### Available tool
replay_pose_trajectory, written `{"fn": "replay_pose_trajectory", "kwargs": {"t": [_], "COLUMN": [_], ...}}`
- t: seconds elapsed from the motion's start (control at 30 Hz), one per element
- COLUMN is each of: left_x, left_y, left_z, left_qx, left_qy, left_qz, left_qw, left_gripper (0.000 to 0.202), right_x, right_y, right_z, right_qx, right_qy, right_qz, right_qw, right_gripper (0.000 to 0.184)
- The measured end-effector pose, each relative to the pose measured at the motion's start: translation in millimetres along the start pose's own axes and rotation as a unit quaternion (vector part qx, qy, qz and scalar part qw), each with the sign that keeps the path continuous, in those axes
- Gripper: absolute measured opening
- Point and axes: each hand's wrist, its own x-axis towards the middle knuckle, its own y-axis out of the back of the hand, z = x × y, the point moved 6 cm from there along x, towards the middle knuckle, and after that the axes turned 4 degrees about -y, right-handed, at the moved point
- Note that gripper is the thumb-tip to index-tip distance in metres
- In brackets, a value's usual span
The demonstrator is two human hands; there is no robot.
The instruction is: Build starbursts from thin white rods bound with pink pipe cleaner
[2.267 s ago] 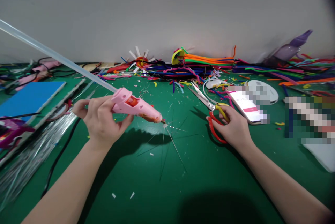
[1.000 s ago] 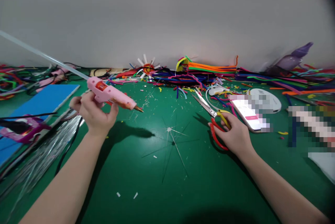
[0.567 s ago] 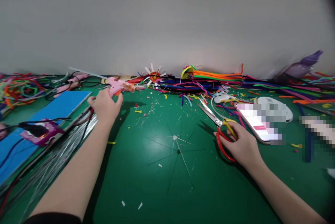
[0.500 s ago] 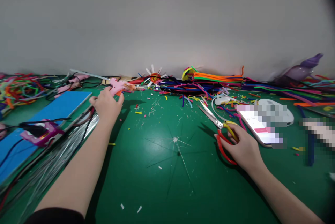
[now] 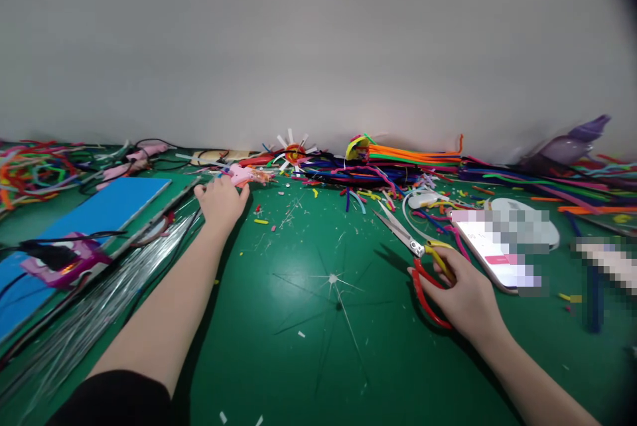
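My left hand [image 5: 220, 201] reaches far across the green mat and lies on the pink glue gun [image 5: 245, 176], which rests flat near the back wall with its clear glue stick pointing left. My right hand [image 5: 460, 293] rests on the mat with its fingers curled round the red and yellow handles of the scissors [image 5: 417, 252], whose blades point back and left. Between my hands lies a small star of thin clear strands [image 5: 332, 280] joined at a white glue dot.
Piles of coloured pipe cleaners [image 5: 398, 157] line the back wall. A blue board [image 5: 84, 213], a second pink glue gun [image 5: 60, 259] and a bundle of clear strands [image 5: 94, 306] lie at left. A phone [image 5: 490, 253] and a white round object [image 5: 522, 223] lie at right.
My left hand has carried the glue gun from above the strand star away to the back left and laid it down on the mat. My right hand has stayed on the scissors.
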Motion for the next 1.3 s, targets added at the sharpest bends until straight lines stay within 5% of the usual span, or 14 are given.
{"fn": "replay_pose_trajectory", "kwargs": {"t": [0.37, 0.6, 0.93, 1.17, 1.3], "left_x": [4, 0, 2, -20, -43], "left_y": [-15.7, -9.9, 92.9, 156.1, 182.1], "left_z": [-3, -2, 45, 93, 102], "left_qx": [-0.004, -0.027, -0.168, -0.241, -0.315], "left_qy": [0.020, 0.011, -0.056, -0.147, -0.157], "left_qz": [-0.023, -0.047, 0.105, 0.105, 0.079], "left_qw": [1.000, 0.998, 0.979, 0.954, 0.933], "left_gripper": [0.053, 0.062, 0.055, 0.047, 0.042], "right_x": [1, 1, 2, -1, -4], "right_y": [0, 3, 4, 6, 0], "right_z": [-1, -3, 4, 2, -2], "right_qx": [0.002, 0.015, 0.009, -0.053, -0.081], "right_qy": [-0.004, -0.005, -0.047, -0.062, -0.044], "right_qz": [-0.006, 0.001, -0.037, -0.091, -0.115], "right_qw": [1.000, 1.000, 0.998, 0.992, 0.989], "right_gripper": [0.042, 0.041, 0.043, 0.048, 0.043]}}
